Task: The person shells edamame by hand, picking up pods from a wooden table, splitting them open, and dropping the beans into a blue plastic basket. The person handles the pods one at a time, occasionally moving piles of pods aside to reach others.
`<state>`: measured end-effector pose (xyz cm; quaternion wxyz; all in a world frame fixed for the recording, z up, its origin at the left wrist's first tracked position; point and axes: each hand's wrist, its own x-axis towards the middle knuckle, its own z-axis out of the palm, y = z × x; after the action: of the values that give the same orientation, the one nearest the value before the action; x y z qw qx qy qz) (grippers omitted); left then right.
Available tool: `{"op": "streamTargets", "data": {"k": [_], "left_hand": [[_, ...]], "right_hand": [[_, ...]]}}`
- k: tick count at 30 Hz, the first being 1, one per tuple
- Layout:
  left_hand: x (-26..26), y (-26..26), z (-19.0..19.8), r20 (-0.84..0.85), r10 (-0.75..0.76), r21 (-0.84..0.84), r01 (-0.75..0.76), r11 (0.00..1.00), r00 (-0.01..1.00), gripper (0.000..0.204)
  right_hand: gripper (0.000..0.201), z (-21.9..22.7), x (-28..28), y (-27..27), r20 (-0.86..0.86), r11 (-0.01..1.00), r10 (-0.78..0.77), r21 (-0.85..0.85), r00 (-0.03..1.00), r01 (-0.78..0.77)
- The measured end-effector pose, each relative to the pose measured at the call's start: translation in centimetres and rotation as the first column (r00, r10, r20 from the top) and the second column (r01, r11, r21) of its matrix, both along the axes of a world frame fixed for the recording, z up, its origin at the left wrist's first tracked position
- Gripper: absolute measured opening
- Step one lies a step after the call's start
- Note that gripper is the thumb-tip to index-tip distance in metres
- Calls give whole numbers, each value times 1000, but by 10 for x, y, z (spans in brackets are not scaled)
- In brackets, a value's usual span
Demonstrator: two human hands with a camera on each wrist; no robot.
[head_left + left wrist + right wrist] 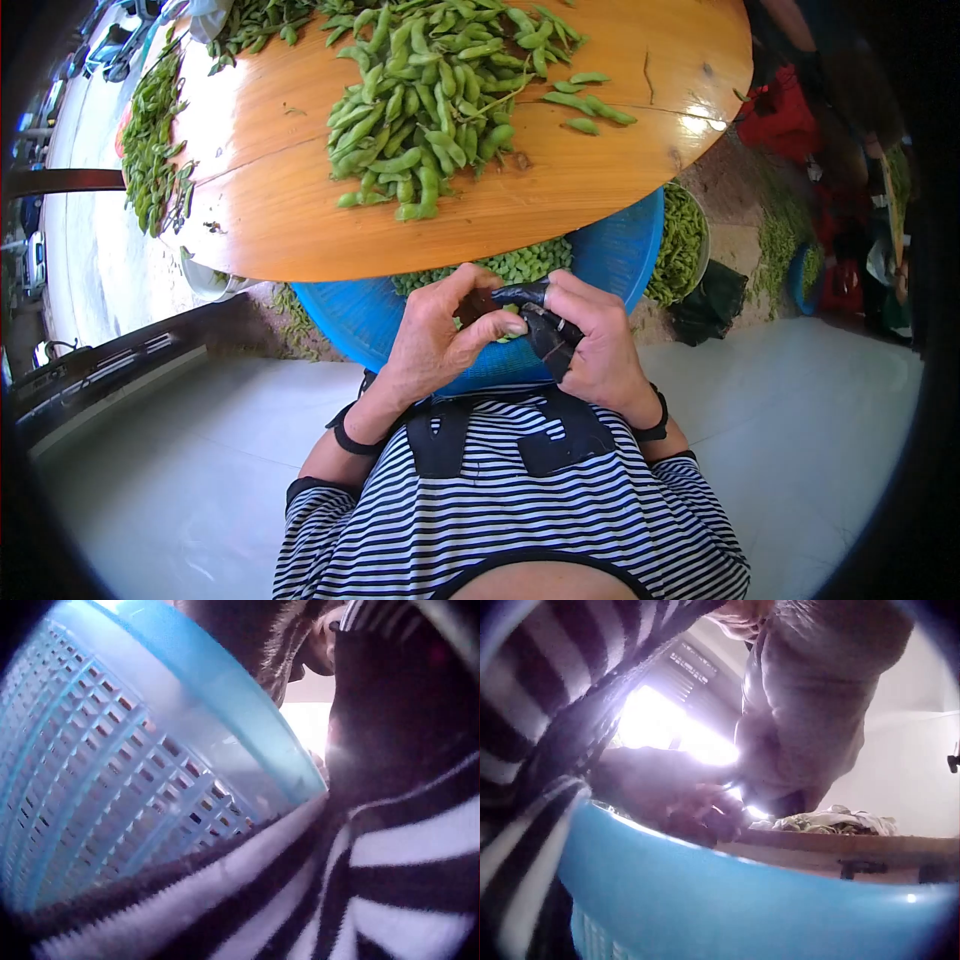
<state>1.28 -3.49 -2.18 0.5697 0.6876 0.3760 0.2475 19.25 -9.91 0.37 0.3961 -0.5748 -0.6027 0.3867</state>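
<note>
Both hands meet above the blue basket (340, 318) at the table's near edge. The left hand (440, 330) pinches a small green pod (508, 322), mostly hidden between the fingers. The right hand (590, 335), with black coverings on its thumb and forefinger, closes on the same pod from the other side. Shelled green beans (530, 262) lie in the basket beneath. In the right wrist view, the right hand (810, 697) and the left hand (667, 791) are close together over the basket rim (705, 877). The left wrist view shows the basket's lattice side (97, 735) and striped cloth.
A large heap of green pods (430, 100) covers the middle of the wooden table (270, 200), with more pods (155, 140) along its left edge. Right of the basket stands a bucket of pods (682, 245), beside a dark bag (710, 302).
</note>
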Motion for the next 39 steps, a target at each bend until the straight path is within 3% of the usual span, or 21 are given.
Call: {"op": "streamTargets", "data": {"k": [2, 8, 10, 11, 13, 14, 16, 20, 21, 22, 23, 24, 25, 26, 28, 31, 35, 37, 38, 39], "left_hand": [[-3, 3, 5, -45, -43, -77, 39, 996, 998, 25], [-5, 7, 5, -88, -158, 60, 164, 985, 983, 17], [-6, 8, 6, -56, -181, -319, 154, 935, 982, 12], [-5, 7, 5, -57, -180, -319, 153, 935, 982, 12], [1, 2, -1, 311, 77, -586, 128, 800, 947, 17], [3, 0, -4, 313, 78, -586, 128, 800, 947, 17], [3, -5, -9, 412, 221, -697, 150, 701, 884, 24], [-2, -6, -16, 457, 205, -712, 218, 667, 865, 28], [-6, -2, -10, 343, -23, -478, 196, 856, 939, 28], [-10, 3, -2, 143, -199, -195, 225, 955, 969, 28], [-17, 9, 9, 10, -196, -129, 196, 972, 981, 23], [-25, 15, 17, 1, -185, -123, 184, 975, 983, 23], [-33, 21, 23, -76, -57, 76, 62, 995, 996, 22], [-39, 28, 28, -123, 85, 278, -48, 959, 989, 21], [-44, 48, 30, -175, 403, 528, -260, 809, 898, 23], [-49, 71, 22, -204, 467, 627, -252, 737, 860, 22], [-50, 72, 21, -277, 450, 649, -180, 739, 849, 22], [-55, 70, 20, -298, 499, 651, -210, 730, 814, 22], [-57, 67, 21, -298, 497, 651, -207, 730, 815, 22], [-58, 61, 21, -280, 477, 584, -246, 773, 833, 19]], "right_hand": [[16, -1, -1, 1, -2, 1000, 0, 6, 1000, 0], [22, 0, -2, -1, 114, 1000, 6, 11, 993, -8], [23, -1, -8, 0, 166, 999, -10, 36, 986, 4], [25, 1, -12, 0, 181, 997, -33, 71, 983, 20], [26, 1, -14, 0, 195, 994, -56, 106, 979, 35], [27, 0, -14, 0, 200, 993, -63, 114, 978, 41], [27, 0, -14, 1, 205, 992, -66, 121, 977, 42], [24, 4, 1, 2, 198, 983, -159, 127, 967, 135], [23, 4, 11, 0, 239, 972, -206, 159, 949, 172], [20, -1, 23, -4, 308, 942, -316, 215, 897, 258], [18, -3, 35, -10, 238, 887, -461, 93, 855, 453], [14, 4, 49, -14, 210, 822, -564, 47, 799, 568], [11, 2, 73, -22, 289, 807, -589, 158, 754, 570], [7, 4, 83, -21, 445, 751, -652, 270, 614, 602], [15, 4, 105, -32, 494, 737, -650, 221, 578, 639], [43, -3, 115, -37, 522, 694, -680, 231, 515, 682], [36, -3, 95, -29, 532, 695, -674, 224, 512, 683], [32, 2, 81, -21, 516, 772, -605, 191, 606, 607], [32, 2, 73, -17, 515, 769, -607, 192, 605, 609], [30, 2, 65, -13, 388, 826, -548, 112, 741, 552]]}}
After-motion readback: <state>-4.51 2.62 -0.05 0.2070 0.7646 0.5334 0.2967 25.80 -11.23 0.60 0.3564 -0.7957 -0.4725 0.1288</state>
